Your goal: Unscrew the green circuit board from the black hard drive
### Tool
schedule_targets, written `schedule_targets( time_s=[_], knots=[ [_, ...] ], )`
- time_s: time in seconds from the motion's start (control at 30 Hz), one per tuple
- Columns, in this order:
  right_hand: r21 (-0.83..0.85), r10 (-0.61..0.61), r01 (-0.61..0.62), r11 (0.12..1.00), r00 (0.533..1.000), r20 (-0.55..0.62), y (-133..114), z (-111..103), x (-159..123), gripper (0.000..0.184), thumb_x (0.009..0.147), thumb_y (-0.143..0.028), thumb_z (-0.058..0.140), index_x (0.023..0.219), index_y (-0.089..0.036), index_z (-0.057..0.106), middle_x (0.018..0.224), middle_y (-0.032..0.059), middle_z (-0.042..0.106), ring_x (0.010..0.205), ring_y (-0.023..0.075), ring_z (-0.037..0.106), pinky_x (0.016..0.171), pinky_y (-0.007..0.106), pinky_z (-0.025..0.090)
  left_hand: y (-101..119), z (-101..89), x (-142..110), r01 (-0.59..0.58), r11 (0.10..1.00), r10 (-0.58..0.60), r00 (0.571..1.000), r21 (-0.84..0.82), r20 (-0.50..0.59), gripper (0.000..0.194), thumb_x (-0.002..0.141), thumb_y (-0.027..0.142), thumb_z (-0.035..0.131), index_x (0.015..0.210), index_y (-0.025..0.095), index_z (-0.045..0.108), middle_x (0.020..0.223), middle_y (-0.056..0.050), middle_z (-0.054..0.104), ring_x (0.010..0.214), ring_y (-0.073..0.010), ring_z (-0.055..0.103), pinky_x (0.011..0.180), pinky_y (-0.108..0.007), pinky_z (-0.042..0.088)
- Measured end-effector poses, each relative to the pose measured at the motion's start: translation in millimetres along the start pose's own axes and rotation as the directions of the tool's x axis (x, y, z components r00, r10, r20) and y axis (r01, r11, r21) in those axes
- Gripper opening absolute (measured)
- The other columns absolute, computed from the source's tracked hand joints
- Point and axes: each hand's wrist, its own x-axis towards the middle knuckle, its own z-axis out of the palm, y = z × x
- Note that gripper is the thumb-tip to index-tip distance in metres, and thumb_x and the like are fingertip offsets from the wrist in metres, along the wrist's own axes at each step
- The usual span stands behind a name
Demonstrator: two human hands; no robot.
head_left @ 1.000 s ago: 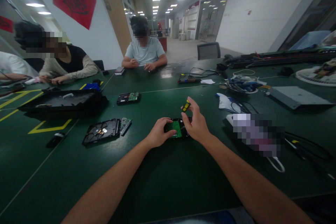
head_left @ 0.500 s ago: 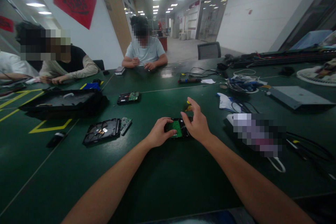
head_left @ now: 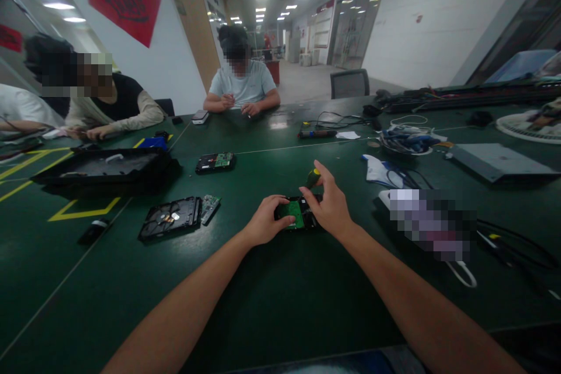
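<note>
A hard drive [head_left: 298, 214] lies on the dark green table in front of me, its green circuit board facing up. My left hand [head_left: 268, 219] grips its left end, with the thumb on the board. Over the drive's right end, my right hand [head_left: 328, 201] is closed around a screwdriver [head_left: 314, 177] with a green and yellow handle. The fingers hide most of its lower part, so I cannot tell whether the tip touches a screw. To the left lie another hard drive [head_left: 170, 219] and a loose circuit board [head_left: 211, 209] at its right edge.
A third drive [head_left: 214, 162] lies farther back, near a black tray [head_left: 109, 166]. On the right are a white strap-ended object [head_left: 460, 272], a white cloth [head_left: 377, 170], cables and a grey metal box [head_left: 502, 160]. Co-workers sit across the table and at the left.
The screwdriver handle has shifted slightly in my right hand's fingers, and more of its green side shows. My left hand and the hard drive have stayed in place.
</note>
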Motion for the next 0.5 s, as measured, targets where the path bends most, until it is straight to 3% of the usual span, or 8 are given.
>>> schedule_targets(
  time_s=[0.13,0.3,0.5],
  knots=[
    [-0.002,-0.02,0.02,1.0,1.0,0.013,-1.0,-1.4,0.5,0.066,0.098,-0.039,0.059,0.158,-0.028,0.031,0.149,0.0143,0.056,0.108,0.0277,0.069,0.098,0.052,0.059,-0.9,0.2,0.1,0.007,1.0,-0.007,1.0,-0.002,0.004,0.042,0.088,0.031,0.076,0.126,0.019,0.062,0.143,-0.015,0.059,0.136,-0.0307,0.053,0.117,-0.054,0.042],
    [0.024,-0.018,0.017,1.0,0.999,0.032,-5.1,-2.5,0.1,0.067,0.102,-0.032,0.048,0.162,-0.026,0.018,0.151,0.0151,0.055,0.114,0.0268,0.069,0.104,0.052,0.056,-3.3,2.5,0.8,-0.004,1.0,0.004,1.0,0.006,-0.009,0.042,0.087,0.03,0.076,0.125,0.018,0.062,0.141,-0.015,0.06,0.134,-0.0306,0.054,0.116,-0.053,0.043],
    [0.001,-0.017,0.017,1.0,1.0,-0.016,-2.6,-1.1,0.9,0.066,0.099,-0.04,0.058,0.158,-0.028,0.03,0.145,0.0139,0.059,0.099,0.0251,0.07,0.093,0.049,0.061,-2.7,1.7,0.8,-0.003,1.0,0.003,1.0,0.005,-0.002,0.042,0.087,0.031,0.076,0.125,0.018,0.062,0.141,-0.015,0.059,0.134,-0.0304,0.055,0.116,-0.053,0.042]
  ],
)
